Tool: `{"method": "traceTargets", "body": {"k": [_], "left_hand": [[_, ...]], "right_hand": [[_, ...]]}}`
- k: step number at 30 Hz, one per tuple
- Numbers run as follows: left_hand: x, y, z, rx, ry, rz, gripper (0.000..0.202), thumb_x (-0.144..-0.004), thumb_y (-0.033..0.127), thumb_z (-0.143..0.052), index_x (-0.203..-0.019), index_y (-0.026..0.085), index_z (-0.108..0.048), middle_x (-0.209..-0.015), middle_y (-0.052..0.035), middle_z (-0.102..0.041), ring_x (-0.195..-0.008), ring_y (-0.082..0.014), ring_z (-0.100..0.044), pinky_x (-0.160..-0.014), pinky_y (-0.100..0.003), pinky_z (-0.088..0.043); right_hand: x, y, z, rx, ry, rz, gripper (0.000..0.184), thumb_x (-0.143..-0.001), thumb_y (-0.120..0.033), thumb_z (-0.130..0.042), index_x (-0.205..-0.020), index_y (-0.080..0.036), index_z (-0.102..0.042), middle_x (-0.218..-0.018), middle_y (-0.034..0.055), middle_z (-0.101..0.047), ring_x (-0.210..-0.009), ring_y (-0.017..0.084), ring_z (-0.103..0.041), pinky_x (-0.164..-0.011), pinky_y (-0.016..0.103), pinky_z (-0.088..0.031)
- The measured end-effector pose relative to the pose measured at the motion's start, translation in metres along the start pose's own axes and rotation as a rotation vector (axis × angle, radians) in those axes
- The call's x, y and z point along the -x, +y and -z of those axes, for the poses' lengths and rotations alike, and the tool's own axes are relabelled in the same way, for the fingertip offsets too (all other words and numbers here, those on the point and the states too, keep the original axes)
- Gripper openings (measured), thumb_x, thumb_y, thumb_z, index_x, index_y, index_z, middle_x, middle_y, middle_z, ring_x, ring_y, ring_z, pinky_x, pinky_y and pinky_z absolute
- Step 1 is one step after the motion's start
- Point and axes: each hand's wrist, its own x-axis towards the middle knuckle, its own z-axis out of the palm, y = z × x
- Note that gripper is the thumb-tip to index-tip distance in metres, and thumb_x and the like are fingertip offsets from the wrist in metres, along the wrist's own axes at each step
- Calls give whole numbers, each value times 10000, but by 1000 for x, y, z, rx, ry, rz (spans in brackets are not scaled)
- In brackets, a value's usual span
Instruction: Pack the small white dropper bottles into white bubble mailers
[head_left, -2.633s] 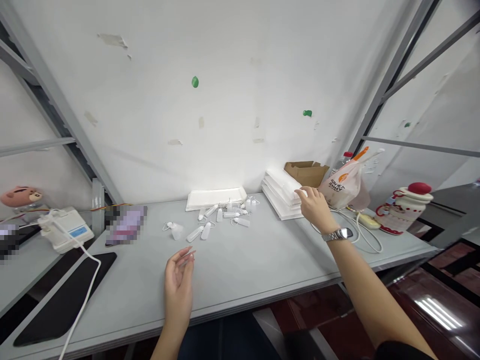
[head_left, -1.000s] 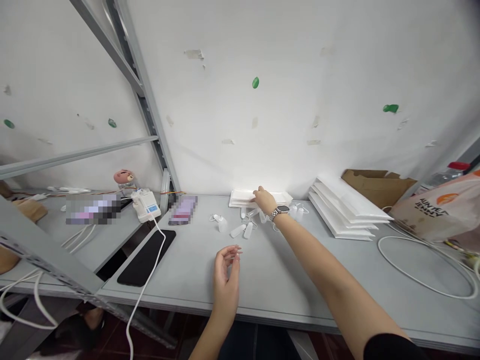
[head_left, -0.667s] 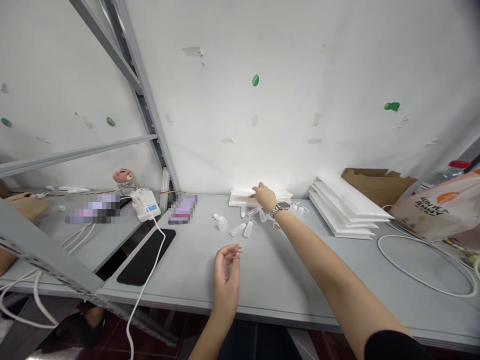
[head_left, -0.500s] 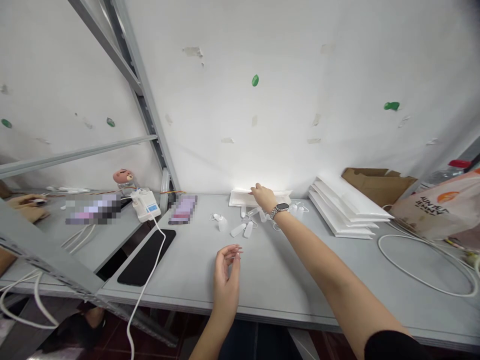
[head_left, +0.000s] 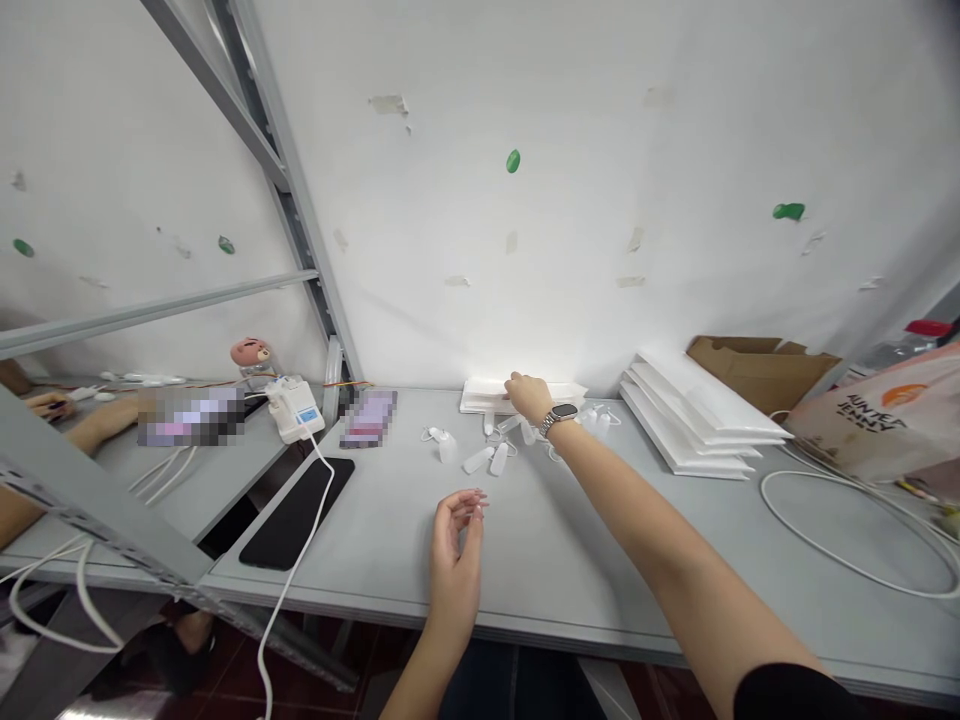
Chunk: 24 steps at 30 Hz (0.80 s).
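One grey bench (head_left: 570, 560) (wall (head_left: 570, 200) behind), right hand (head_left: 529, 397) at tray (head_left: 480, 396).

left hand (head_left: 455, 570): 1 | right hand (head_left: 531, 398): 1 | wristwatch (head_left: 561, 415): 1 | cardboard box (head_left: 761, 360): 1

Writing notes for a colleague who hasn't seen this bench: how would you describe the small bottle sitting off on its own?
On the long grey table against the white wall, look to the middle, where small translucent plastic bottles lie scattered below a flat white tray. The one you want is the leftmost, set apart from the cluster, with a thin loop at its end.
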Motion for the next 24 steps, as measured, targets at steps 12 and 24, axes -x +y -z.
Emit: {"method": "traceTargets", "body": {"k": [12,24], "left_hand": [[0,1,1,-4,-12,-1,263,-799,414,-573,-932,189,-552,-1017,-87,-621,-949,-193,-589,-868,-354,-445],[0,0,0,2,-9,10,265,-797,417,-578,-930,188,-556,-1020,-85,-625,-961,-194,-590,-875,-349,-441]], "right_hand": [[-1,7,3,-14,-53,-15,360,-915,-373,-421,-927,-133,-688,-1029,164,-625,-917,220,-638,-698,264,-455],[2,8,4,23,18,49,348,-947,-235,-316,-1011,-150,-647,-1056,147,-573,-950,203,-591,-686,262,-455]]}}
